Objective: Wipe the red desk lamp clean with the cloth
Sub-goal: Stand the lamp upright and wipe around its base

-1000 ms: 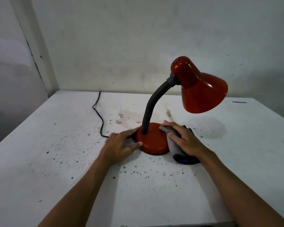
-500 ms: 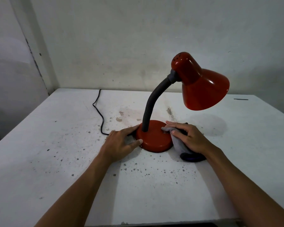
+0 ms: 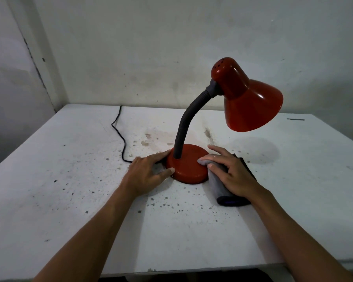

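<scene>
The lamp (image 3: 189,163) stands on the counter (image 3: 69,200); cord (image 3: 118,135) to its left, cloth (image 3: 218,184) at its right.

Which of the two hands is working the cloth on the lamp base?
The right hand: it presses the grey cloth against the base's right edge. The left hand is bare, braced against the left edge.

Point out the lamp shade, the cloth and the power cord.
lamp shade (image 3: 251,106), head view, on the outer red cone.
cloth (image 3: 217,185), head view, on the grey fold beside the right hand.
power cord (image 3: 121,137), head view, on the black stretch lying on the table.
</scene>
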Tool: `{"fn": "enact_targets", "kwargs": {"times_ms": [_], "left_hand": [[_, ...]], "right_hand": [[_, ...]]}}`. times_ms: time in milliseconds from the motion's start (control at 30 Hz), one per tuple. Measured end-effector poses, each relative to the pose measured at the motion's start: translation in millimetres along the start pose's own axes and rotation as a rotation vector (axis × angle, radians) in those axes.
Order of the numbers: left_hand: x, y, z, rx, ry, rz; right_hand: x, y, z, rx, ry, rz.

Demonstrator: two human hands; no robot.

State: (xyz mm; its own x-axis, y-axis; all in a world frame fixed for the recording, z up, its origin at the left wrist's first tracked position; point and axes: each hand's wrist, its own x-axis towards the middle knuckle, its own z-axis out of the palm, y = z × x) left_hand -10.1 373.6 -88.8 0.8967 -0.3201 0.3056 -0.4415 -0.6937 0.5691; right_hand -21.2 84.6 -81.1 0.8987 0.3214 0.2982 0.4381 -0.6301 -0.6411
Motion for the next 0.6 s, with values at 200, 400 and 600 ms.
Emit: {"fn": "enact_targets", "kwargs": {"times_ms": [200, 400, 600], "left_hand": [[-1, 0, 0, 0.001, -0.021, -0.016], [-1, 2, -2, -0.005, -0.016, -0.018], [-1, 1, -1, -0.023, -0.021, -0.035]], "right_hand": [[2, -4, 6, -0.104, 0.031, 0.043], [-12, 12, -10, -0.157, 0.081, 0.078], [-12, 14, -19, -0.212, 0.035, 0.244]]}}
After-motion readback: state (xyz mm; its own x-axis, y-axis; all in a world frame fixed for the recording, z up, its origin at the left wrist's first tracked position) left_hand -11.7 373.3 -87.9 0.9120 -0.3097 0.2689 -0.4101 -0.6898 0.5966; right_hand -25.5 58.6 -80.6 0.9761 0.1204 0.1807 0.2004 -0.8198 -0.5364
